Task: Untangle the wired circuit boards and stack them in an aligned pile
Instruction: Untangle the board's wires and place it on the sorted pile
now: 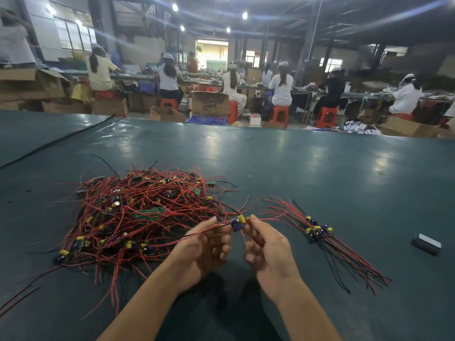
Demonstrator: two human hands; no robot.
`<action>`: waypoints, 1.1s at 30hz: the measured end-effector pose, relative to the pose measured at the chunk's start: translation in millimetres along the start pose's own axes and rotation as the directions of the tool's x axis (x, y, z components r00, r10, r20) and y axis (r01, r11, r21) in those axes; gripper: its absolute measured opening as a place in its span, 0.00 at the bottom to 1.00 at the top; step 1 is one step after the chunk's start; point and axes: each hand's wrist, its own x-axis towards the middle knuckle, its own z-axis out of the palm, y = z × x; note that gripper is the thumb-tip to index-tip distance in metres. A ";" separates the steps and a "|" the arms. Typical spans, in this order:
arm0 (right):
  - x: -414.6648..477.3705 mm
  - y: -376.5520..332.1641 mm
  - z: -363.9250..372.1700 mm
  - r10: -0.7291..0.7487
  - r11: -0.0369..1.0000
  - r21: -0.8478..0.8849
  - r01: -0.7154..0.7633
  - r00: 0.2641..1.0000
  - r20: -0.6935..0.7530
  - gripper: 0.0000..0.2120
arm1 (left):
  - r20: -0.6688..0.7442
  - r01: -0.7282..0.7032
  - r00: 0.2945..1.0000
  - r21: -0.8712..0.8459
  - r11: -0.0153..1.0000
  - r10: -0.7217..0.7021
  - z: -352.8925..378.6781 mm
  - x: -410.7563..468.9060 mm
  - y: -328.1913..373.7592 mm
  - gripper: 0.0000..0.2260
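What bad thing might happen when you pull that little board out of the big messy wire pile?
The board pinched by the right hand has a red wire, held by the left hand, running back toward the tangled heap. Tugging may drag part of the heap along or strain the wire's joint. Its loose wires might also snag the neat pile nearby.

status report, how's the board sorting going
Both busy: left hand and right hand pinch one wired board. Big tangled heap at left, small aligned pile at right. Its wires trail toward the heap, maybe snagged.
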 end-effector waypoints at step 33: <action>1.6 5.1 7.4 -0.073 0.994 0.055 0.095 0.947 -0.314 0.10 | -0.086 -0.525 0.789 0.416 0.742 0.608 7.7 11.8 -22.1 0.17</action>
